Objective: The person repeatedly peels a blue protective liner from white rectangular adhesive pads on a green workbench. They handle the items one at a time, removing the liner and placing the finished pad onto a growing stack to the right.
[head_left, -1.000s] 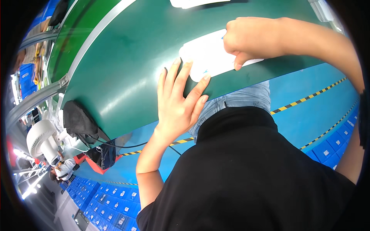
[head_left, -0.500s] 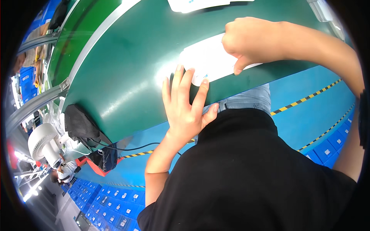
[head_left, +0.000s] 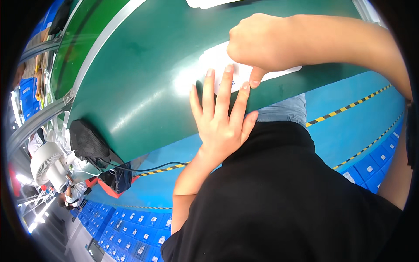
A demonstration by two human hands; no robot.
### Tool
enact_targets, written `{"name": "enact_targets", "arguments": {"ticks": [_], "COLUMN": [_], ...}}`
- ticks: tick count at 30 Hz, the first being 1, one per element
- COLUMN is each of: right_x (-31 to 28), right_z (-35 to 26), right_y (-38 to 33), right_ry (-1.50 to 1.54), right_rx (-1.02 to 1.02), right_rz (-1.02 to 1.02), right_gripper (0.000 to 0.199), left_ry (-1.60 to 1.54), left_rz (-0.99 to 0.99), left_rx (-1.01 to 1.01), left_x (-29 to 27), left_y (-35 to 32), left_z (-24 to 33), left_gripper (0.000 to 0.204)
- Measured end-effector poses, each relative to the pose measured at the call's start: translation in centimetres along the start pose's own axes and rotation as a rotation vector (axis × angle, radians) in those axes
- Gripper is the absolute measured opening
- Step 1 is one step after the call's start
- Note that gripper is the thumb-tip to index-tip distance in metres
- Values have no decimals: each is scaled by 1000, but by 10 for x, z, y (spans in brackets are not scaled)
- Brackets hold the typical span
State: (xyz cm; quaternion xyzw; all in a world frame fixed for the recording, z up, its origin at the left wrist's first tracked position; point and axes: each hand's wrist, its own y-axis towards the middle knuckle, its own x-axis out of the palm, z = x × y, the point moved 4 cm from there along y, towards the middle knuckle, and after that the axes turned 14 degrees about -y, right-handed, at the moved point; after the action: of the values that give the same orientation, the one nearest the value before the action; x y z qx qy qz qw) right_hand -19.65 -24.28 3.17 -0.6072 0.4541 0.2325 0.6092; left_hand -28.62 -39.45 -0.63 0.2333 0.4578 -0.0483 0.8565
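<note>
A flat white sheet-like piece (head_left: 215, 57) with rounded corners and a small blue print lies on the green table (head_left: 148, 74). My left hand (head_left: 222, 122) is spread palm down, its fingertips resting on the left, near end of the piece. Over the middle of the piece is my right hand (head_left: 262, 46), its fingers curled into a fist and the thumb pointing toward me. Whatever is inside those fingers is hidden. The right hand also covers much of the piece; its right end shows beneath the wrist.
More white pieces (head_left: 214, 3) lie at the table's far edge. A black mesh bag (head_left: 89, 139) and a white fan (head_left: 46, 163) are at the left, with a black cable (head_left: 148, 168) running from there. Rows of blue bins (head_left: 135, 227) stand on the floor behind.
My right hand has moved left along the white piece, closer to my left hand. The left hand has shifted slightly right, its fingers now reaching onto the piece.
</note>
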Motion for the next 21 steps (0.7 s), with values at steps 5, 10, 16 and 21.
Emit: {"name": "enact_targets", "arguments": {"ticks": [5, 10, 16, 21], "right_x": [-1, 8, 15, 28], "right_z": [2, 17, 20, 17], "right_y": [-12, -30, -27, -40], "right_ry": [13, 96, -44, 144], "right_rx": [16, 16, -79, 17], "right_rz": [-79, 74, 17, 202], "right_gripper": [42, 41, 45, 39], "left_ry": [-89, -14, 103, 47], "left_rz": [-6, -35, -8, 59], "left_rx": [-15, -89, -2, 11], "left_x": [-5, -24, -20, -13], "left_y": [7, -6, -8, -13], "left_z": [-6, -15, -11, -17], "left_gripper": [35, 36, 47, 44]}}
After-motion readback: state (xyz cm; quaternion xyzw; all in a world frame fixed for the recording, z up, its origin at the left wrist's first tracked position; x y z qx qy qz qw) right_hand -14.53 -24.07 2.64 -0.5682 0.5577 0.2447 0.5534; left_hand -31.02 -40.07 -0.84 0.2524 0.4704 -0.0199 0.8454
